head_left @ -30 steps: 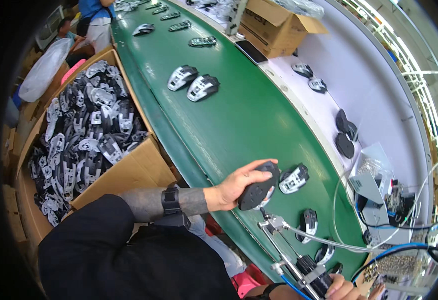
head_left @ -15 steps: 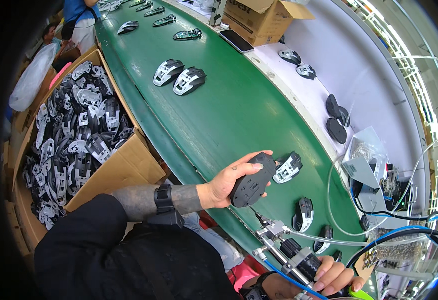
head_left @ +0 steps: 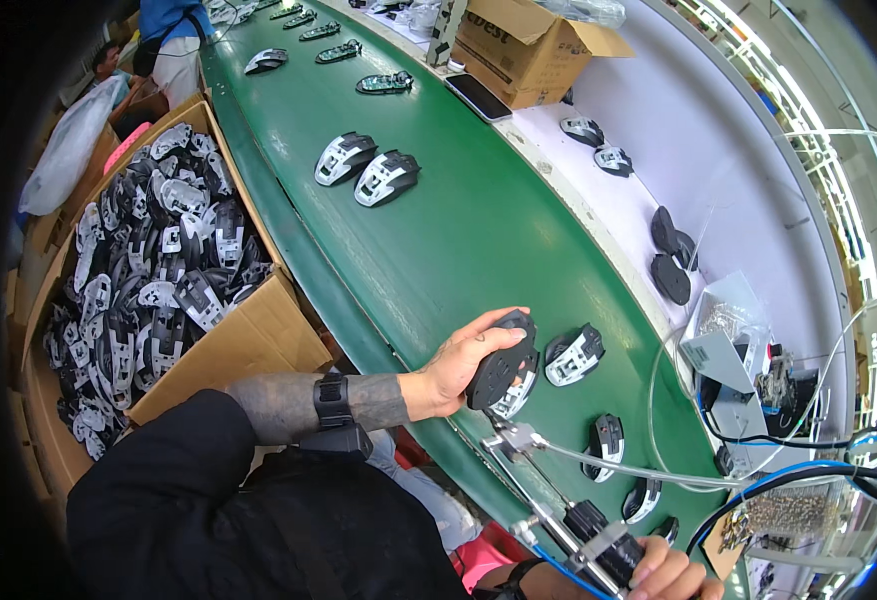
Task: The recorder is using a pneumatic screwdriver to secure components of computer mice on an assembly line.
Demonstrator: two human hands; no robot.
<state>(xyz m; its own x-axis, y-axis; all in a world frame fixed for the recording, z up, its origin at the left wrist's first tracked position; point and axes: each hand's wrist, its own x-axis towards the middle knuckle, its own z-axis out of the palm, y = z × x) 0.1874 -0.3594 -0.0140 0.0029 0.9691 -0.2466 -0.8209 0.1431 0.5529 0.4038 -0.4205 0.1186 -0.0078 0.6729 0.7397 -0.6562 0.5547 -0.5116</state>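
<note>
My left hand (head_left: 451, 376) grips a black computer mouse (head_left: 500, 368), tilted with its underside up, over the near edge of the green conveyor belt. A white and black inner part shows below its far side. My right hand (head_left: 667, 572) is wrapped round the black grip of a screwdriver (head_left: 599, 538) with a metal nose and a clear tube. The nose is right at the lower end of the mouse, where the bit's tip cannot be made out. On the belt beyond my left hand lies a white and black mouse shell (head_left: 574, 354); another shell (head_left: 605, 446) lies nearer the screwdriver.
The green belt (head_left: 459, 240) carries two mouse shells (head_left: 387, 178) and several green-boarded mouse bases (head_left: 385, 83) farther off. At left stands a cardboard box (head_left: 249, 335) full of mouse shells. A phone (head_left: 479, 97), mouse parts (head_left: 670, 278) and a screw feeder (head_left: 734, 335) line the right-hand ledge.
The mouse in my left hand has tilted, showing its white part. The screwdriver's nose has come up close against the mouse. My right hand sits slightly lower in view.
</note>
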